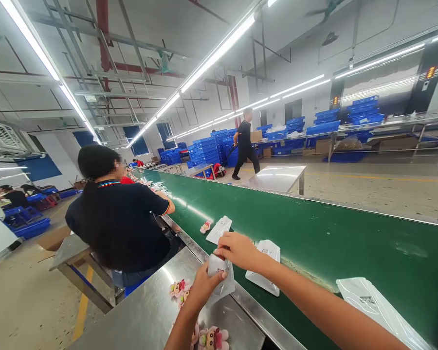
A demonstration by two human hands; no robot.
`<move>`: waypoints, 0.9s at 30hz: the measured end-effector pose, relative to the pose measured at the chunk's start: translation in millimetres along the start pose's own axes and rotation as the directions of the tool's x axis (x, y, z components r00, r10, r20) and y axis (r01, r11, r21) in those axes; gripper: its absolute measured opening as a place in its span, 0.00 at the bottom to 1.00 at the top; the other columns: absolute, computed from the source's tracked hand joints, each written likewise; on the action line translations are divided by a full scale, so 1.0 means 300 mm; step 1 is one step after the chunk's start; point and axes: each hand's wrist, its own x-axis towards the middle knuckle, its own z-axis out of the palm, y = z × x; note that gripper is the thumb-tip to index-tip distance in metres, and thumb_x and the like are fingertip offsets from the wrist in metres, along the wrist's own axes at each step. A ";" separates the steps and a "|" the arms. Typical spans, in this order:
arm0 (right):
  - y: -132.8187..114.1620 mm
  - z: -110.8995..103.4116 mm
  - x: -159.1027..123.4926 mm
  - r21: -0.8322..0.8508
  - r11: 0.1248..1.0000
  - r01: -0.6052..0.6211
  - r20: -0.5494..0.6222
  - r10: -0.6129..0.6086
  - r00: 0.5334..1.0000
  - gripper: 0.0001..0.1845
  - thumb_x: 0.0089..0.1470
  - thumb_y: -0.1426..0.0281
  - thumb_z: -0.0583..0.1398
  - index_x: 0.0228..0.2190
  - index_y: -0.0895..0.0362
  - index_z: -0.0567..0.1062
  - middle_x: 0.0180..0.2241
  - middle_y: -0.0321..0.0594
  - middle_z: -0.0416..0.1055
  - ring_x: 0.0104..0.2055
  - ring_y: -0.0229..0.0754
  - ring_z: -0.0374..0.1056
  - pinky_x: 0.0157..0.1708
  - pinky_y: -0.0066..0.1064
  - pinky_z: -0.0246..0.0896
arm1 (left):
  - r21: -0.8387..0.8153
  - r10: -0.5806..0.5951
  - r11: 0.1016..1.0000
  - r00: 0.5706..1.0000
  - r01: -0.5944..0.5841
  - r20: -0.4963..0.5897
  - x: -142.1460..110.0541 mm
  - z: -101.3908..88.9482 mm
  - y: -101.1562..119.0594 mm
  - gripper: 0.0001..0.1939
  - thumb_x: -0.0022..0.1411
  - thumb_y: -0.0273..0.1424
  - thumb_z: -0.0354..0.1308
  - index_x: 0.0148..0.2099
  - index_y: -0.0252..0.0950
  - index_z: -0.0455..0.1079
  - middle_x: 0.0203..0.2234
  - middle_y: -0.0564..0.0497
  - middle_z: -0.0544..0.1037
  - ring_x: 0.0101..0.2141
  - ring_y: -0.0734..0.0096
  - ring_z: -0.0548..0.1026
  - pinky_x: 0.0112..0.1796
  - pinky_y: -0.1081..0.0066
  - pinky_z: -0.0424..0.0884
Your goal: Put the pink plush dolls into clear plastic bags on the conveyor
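My left hand [203, 287] is closed around a white plastic pouch [222, 287], its thumb across the front. At the pouch's upper end, the fingers of my right hand [235, 249] are pinched together. A small dark red bit shows under those fingertips; what it belongs to is mostly hidden. Beyond my hands, a flat white pouch [221, 228] and a small pink plush doll [206, 226] lie on the green conveyor belt [295, 223]. Another white pouch [265, 267] rests below my right forearm. Pink plush dolls [180, 290] lie on the metal table left of my left hand.
More plush dolls [213, 338] are at the metal table's [138, 316] near edge. One more white pouch [375, 311] lies on the belt at right. A seated co-worker [120, 223] is close at left. Across the belt, a person [245, 146] walks past stacked blue crates [206, 150].
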 end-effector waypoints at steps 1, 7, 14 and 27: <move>0.007 0.005 -0.014 -0.005 0.999 0.043 0.011 -0.043 0.999 0.15 0.55 0.62 0.54 0.24 0.54 0.75 0.39 0.37 0.72 0.42 0.40 0.65 0.38 0.29 0.56 | -0.013 0.007 1.000 1.000 -0.006 0.029 0.005 0.009 -0.002 0.18 0.44 0.42 0.63 0.33 0.33 0.69 0.24 0.53 0.72 0.26 0.70 0.67 0.29 0.73 0.62; 0.029 -0.003 -0.084 -0.016 0.992 0.128 0.204 -0.122 0.971 0.25 0.55 0.54 0.51 0.23 0.57 0.78 0.58 0.40 0.57 0.57 0.51 0.54 0.53 0.40 0.49 | 0.060 0.101 0.993 0.993 -0.104 0.055 0.030 0.080 -0.006 0.14 0.48 0.40 0.61 0.31 0.34 0.69 0.26 0.52 0.74 0.29 0.69 0.69 0.30 0.73 0.63; 0.129 -0.112 -0.058 0.056 0.996 -0.075 0.058 0.072 0.996 0.20 0.56 0.59 0.50 0.25 0.57 0.75 0.40 0.40 0.70 0.37 0.40 0.67 0.36 0.29 0.59 | -0.307 0.126 0.950 0.966 -0.053 0.225 0.154 -0.011 0.011 0.36 0.53 0.54 0.48 0.57 0.37 0.60 0.47 0.42 0.73 0.45 0.57 0.71 0.43 0.62 0.65; 0.467 -0.101 -0.097 -0.107 0.840 -0.532 0.016 0.536 0.844 0.20 0.53 0.54 0.51 0.36 0.55 0.73 0.37 0.42 0.72 0.37 0.44 0.68 0.33 0.31 0.60 | 0.536 -0.081 0.843 0.996 0.047 0.040 0.587 0.020 -0.205 0.27 0.54 0.30 0.54 0.56 0.33 0.60 0.56 0.39 0.62 0.58 0.57 0.56 0.54 0.64 0.53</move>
